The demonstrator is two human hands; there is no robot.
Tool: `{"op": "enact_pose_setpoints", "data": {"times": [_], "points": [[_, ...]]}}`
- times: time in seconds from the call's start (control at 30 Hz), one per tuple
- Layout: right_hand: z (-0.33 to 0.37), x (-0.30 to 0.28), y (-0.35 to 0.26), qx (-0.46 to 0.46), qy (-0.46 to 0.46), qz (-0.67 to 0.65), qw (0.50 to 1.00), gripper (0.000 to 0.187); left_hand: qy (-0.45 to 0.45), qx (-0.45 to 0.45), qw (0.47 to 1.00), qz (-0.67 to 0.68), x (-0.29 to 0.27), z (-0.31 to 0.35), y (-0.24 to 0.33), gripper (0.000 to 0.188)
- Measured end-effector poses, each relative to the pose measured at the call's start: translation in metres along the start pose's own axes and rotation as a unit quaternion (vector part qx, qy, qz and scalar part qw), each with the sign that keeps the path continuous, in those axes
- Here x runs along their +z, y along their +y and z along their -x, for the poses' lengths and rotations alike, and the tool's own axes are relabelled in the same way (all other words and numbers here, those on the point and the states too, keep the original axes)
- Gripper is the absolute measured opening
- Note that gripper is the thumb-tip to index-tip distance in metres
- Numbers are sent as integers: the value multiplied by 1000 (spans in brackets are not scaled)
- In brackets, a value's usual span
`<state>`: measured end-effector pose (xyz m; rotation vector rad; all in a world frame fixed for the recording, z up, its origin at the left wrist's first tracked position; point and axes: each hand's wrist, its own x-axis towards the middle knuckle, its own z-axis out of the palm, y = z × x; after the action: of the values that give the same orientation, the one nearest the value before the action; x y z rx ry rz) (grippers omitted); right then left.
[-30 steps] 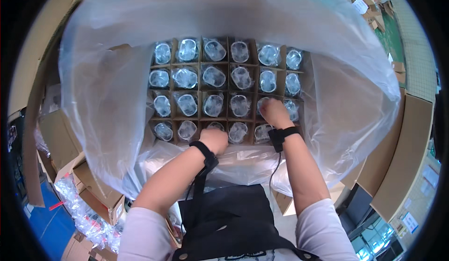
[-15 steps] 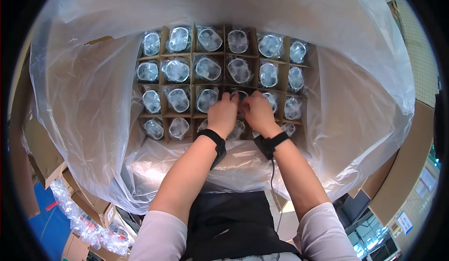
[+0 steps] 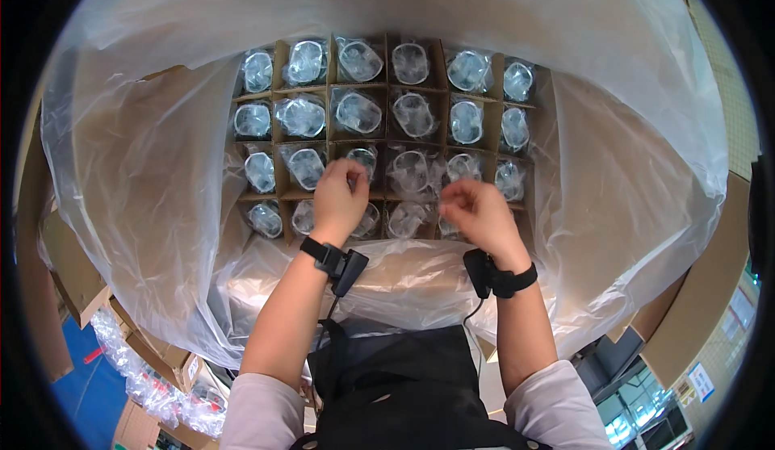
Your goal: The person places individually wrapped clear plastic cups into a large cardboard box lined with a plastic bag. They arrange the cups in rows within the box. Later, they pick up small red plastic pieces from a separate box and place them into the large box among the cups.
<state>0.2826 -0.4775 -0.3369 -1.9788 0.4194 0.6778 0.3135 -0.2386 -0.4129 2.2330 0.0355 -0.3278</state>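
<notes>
Head view: a big clear plastic bag [image 3: 145,192] surrounds a cardboard divider [image 3: 332,87] with cells in rows. Over its nearer rows are the person's left hand [image 3: 339,200] and right hand [image 3: 490,217], apart, both with fingers partly curled; whether either pinches any wrap cannot be told. Black bands [image 3: 500,277] circle both wrists. Plastic-wrapped clear cups [image 3: 410,171] sit in the cells, one between the hands.
</notes>
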Motion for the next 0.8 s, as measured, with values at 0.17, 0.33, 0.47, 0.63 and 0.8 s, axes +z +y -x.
{"op": "enact_pose_setpoints", "data": {"times": [0.17,0.33,0.47,0.63,0.8], "points": [[-42,27,5,-50,97,326,939,24,-130,87,981,-115,23,-3,76,35],[-30,0,8,56,79,35,995,30,-62,68,991,-101,14,7,44,10],[-25,7,-9,-170,271,156,934,37,-15,14,999,-31,3,1,51,15],[-44,1,6,-136,234,251,929,25,32,-48,973,224,13,-6,50,15],[20,-19,-44,-143,44,70,986,14,-362,74,926,-76,-30,65,43,46]]}}
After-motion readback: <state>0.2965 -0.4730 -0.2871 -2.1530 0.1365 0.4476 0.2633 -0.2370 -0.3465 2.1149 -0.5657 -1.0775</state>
